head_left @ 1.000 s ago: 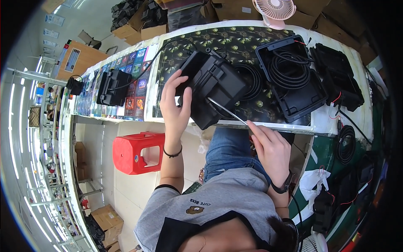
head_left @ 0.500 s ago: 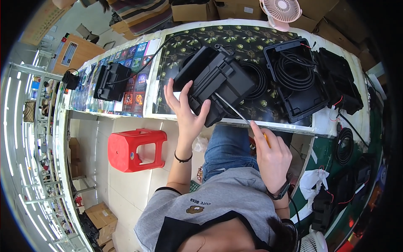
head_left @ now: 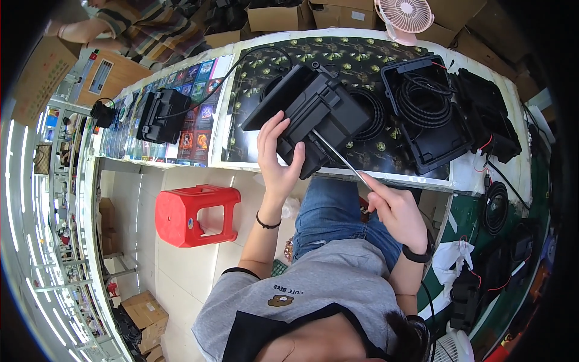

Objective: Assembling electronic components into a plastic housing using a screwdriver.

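Observation:
A black plastic case [head_left: 329, 117] with its lid raised stands tilted at the front of the table. My left hand [head_left: 278, 158] grips its near left side, thumb and fingers apart around the edge. In my right hand [head_left: 398, 216] is a screwdriver [head_left: 338, 152]; its long metal shaft slants up and left, the tip meeting the case's near side. The screwdriver's handle is hidden inside my curled fingers. Behind the case, coiled black corrugated tubing [head_left: 369, 114] shows at its right.
To the right lie an open black case [head_left: 431, 148] with coiled tubing and another black case [head_left: 491, 120] with red wires. A closed black case [head_left: 163, 116] sits at left. A pink fan [head_left: 405, 18] stands behind; a red stool [head_left: 196, 216] is below. A co-worker in stripes [head_left: 160, 33] is at far left.
My left hand has moved slightly right, its fingers closer together on the case. My right hand has turned around the screwdriver and shifted right. At far left the co-worker's arms have come into view.

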Motion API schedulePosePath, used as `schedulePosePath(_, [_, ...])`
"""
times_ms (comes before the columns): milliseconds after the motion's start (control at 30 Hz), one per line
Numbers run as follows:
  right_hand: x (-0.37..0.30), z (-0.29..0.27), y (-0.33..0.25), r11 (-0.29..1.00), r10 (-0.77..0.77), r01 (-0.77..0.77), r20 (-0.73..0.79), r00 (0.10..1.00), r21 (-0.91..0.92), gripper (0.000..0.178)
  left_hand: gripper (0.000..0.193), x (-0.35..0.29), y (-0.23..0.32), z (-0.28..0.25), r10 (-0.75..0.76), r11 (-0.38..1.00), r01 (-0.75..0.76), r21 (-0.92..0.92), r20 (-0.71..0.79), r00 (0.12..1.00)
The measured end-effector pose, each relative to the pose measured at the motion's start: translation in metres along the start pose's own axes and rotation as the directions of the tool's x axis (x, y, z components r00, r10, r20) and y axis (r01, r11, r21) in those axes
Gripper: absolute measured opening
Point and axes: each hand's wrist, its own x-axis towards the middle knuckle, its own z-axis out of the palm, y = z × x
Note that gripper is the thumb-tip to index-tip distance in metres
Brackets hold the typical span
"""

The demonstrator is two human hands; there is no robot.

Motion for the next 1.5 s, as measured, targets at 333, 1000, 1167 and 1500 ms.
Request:
schedulePosePath(333, [-0.019,0.028,-0.028,0.819,-0.167,0.048,-0.157,0.973,-0.572,0.044,0.041,-0.009,0.008,0.006,-0.087,0.993,0.093,0.071,-0.077,0.993])
schedulePosePath(1000, [0.000,0.020,-0.005,0.964,0.122,-0.164,0.199,0.972,0.211,0.041,0.041,-0.005,-0.005,0.000,-0.095,0.995,0.093,-0.035,-0.059,0.994])
schedulePosePath(1167, [-0.026,-0.005,-0.017,0.972,-0.197,0.165,-0.200,0.960,-0.167,0.042,0.039,-0.013,-0.009,-0.012,-0.202,0.963,0.172,-0.206,-0.138,0.969])
schedulePosePath(1500, [0.076,0.009,0.010,0.998,-0.030,0.014,-0.256,0.966,-0.061,0.040,0.040,-0.058,-0.016,-0.044,0.168,0.983,-0.181,-0.012,-0.321,0.932])
